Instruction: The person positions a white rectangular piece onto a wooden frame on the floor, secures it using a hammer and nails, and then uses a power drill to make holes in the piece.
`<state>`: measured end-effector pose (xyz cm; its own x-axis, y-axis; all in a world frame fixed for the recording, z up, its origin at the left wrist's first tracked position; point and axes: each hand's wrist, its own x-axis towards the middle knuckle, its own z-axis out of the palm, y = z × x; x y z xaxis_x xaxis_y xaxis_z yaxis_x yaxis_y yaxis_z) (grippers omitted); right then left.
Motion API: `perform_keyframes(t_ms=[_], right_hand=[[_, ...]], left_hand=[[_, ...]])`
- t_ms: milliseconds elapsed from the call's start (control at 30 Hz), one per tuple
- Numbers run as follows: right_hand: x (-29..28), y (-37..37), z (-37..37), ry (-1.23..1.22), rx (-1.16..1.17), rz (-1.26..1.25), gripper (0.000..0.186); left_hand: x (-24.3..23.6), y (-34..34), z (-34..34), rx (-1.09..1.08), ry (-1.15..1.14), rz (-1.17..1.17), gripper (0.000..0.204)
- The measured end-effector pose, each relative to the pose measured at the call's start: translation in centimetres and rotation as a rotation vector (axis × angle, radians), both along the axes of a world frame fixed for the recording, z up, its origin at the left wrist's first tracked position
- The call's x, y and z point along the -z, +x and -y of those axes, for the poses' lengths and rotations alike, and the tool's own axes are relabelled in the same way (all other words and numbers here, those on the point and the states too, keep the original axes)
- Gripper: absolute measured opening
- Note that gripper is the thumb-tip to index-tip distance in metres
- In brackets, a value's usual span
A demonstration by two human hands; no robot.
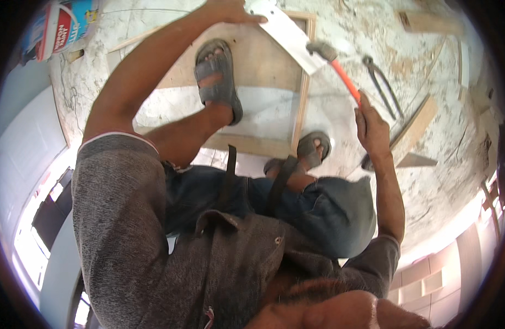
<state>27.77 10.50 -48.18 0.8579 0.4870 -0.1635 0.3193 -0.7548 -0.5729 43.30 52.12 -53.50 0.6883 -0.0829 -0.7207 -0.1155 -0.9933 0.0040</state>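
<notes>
My left hand [237, 12], at the top edge, grips the upper end of a white strip of board [282, 34], which slants over the corner of a wooden frame [306, 97]. My right hand [373, 125] is closed round the orange handle of a hammer [347, 81]; the hammer's head is over the lower end of the white strip, and I cannot tell whether they touch. Just right of the hammer lie black pincers [379, 82] on the mottled, pale floor [439, 142].
My sandalled left foot [219, 82] rests on the framed panel, my right [313, 151] near its corner. A paint bucket [60, 22] stands top left. Wood offcuts [414, 123] and a saw-like blade [414, 159] lie right. A white panel [22, 131] is at left.
</notes>
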Motion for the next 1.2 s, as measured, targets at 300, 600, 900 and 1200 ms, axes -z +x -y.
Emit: perform_keyframes(t_ms=[300, 600, 900, 1200], right_hand=[[1.2, -0.9, 0.6, -0.221, -0.060, -0.078, 0.050], [1.7, -0.2, 0.7, -0.182, -0.010, -0.084, 0.050], [2.7, -0.6, 0.9, -0.050, 0.053, -0.057, 0.051], [2.5, 3.8, -5.9, 0.018, 0.072, -0.036, 0.049]], left_hand=[[-0.9, 1.1, 0.5, 0.027, 0.033, -0.056, 0.107], [-0.9, 0.9, 0.5, 0.033, -0.002, -0.056, 0.105], [-0.8, 0.5, 0.3, 0.018, -0.011, -0.023, 0.103], [0.0, 0.3, -0.3, 0.099, -0.074, 0.005, 0.086]])
